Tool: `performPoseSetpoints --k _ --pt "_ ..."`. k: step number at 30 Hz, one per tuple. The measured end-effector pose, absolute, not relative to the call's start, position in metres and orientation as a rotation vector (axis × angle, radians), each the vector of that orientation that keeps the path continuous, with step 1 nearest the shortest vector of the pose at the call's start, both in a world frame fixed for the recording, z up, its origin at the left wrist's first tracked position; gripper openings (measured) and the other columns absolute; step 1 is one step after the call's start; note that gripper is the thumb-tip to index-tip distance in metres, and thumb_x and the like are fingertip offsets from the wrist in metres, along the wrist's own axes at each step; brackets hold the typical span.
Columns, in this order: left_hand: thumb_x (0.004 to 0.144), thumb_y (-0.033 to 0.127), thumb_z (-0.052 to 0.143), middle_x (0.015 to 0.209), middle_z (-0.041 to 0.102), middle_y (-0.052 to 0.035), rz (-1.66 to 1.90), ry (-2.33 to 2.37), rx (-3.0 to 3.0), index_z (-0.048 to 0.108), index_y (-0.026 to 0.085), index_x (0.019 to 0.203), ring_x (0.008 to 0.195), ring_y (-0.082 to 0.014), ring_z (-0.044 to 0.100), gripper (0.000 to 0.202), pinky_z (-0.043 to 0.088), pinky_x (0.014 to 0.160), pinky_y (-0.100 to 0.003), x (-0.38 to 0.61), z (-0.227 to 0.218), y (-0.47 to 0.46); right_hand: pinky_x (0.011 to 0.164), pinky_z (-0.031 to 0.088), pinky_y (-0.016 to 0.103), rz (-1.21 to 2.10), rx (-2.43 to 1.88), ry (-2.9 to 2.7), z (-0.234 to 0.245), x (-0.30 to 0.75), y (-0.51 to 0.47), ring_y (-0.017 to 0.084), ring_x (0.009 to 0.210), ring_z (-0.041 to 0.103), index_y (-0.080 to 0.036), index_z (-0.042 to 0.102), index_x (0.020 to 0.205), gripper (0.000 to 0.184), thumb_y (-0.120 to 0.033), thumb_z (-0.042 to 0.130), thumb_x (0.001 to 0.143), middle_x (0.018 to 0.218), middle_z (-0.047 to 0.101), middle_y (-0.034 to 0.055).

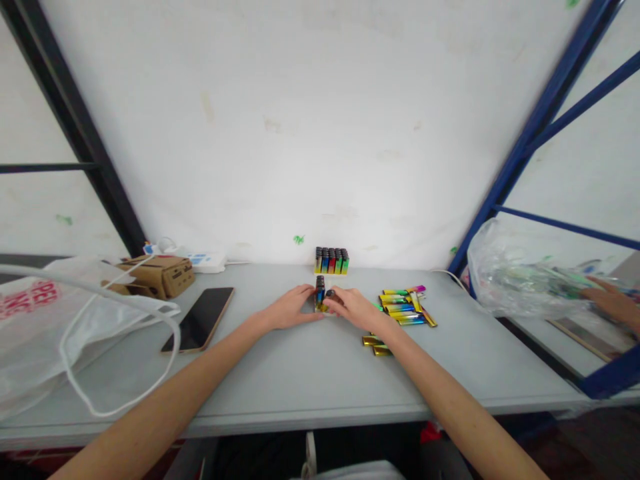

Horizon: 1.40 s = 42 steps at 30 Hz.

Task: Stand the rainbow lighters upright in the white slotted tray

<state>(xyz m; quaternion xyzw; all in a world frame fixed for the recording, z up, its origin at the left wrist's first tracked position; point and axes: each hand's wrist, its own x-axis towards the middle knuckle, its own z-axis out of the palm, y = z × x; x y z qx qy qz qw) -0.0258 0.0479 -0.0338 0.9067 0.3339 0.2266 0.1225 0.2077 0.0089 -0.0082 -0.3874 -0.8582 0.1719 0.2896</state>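
Both hands meet at mid-desk: the left hand (291, 307), palm down, closes its fingertips on the left side of a small clutch of standing lighters (321, 296); the right hand (353, 307) closes on the same clutch from the right, its fingers curled over the dark caps; the lighters stand upright on the grey desk (300, 373) between the two hands, blue and gold bodies just visible. Straight beyond them, against the far wall (320, 120), a tray of lighters (331, 261) holds rows of dark-capped lighters in mixed colours. Just right of the right hand lies a loose heap of lighters (406, 307), gold, green and pink, lying flat; two more gold lighters (376, 345) rest nearer, beside the right wrist. Left of the left forearm a phone (200, 319) lies with its dark screen up; farther left sit a cardboard box (159, 275) and, behind it by the wall, a white power strip (201, 261); a white carrier bag (45, 333) with red lettering slumps at the left edge, handles trailing. At far right, past a blue frame (520, 160), a clear plastic bag (515, 273) lies under another person's hand (613, 301).
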Motion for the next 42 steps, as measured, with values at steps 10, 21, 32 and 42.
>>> performPoseSetpoints --k 10,21,32,42 --pt "0.086 0.068 0.061 0.130 0.063 -0.0163 0.668 0.976 2.634 0.059 0.017 0.128 0.120 -0.0338 0.059 0.066 0.045 0.108 -0.048 -0.025 -0.029 0.045 0.070 0.044 0.028 0.329 -1.079 -2.305 -0.012 0.201 0.007 0.020 0.077 0.065 -0.020 0.059 0.099 0.023 -0.041 0.049 0.103 0.091 0.072 0.0072" --pt "0.086 0.063 0.063 0.132 0.062 -0.0157 0.644 1.000 2.635 0.059 0.017 0.128 0.122 -0.0341 0.059 0.062 0.046 0.108 -0.047 -0.026 -0.029 0.046 0.075 0.047 0.031 0.203 -1.099 -2.335 -0.008 0.196 0.007 0.023 0.084 0.069 -0.018 0.062 0.104 0.024 -0.039 0.052 0.102 0.097 0.075 0.0110" --pt "0.087 0.063 0.064 0.133 0.060 -0.0176 0.623 1.004 2.650 0.057 0.016 0.130 0.123 -0.0330 0.058 0.063 0.044 0.110 -0.046 -0.026 -0.031 0.047 0.072 0.045 0.028 0.213 -1.060 -2.520 0.002 0.208 0.016 0.020 0.078 0.064 -0.016 0.064 0.097 0.026 -0.040 0.054 0.102 0.089 0.072 0.0079" --pt "0.088 0.063 0.063 0.130 0.063 -0.0141 0.649 0.956 2.641 0.060 0.018 0.126 0.121 -0.0325 0.059 0.059 0.044 0.108 -0.046 -0.025 -0.031 0.047 0.069 0.042 0.027 0.140 -1.146 -2.554 0.002 0.201 0.020 0.019 0.072 0.062 -0.015 0.067 0.102 0.029 -0.040 0.052 0.103 0.083 0.071 0.0079"
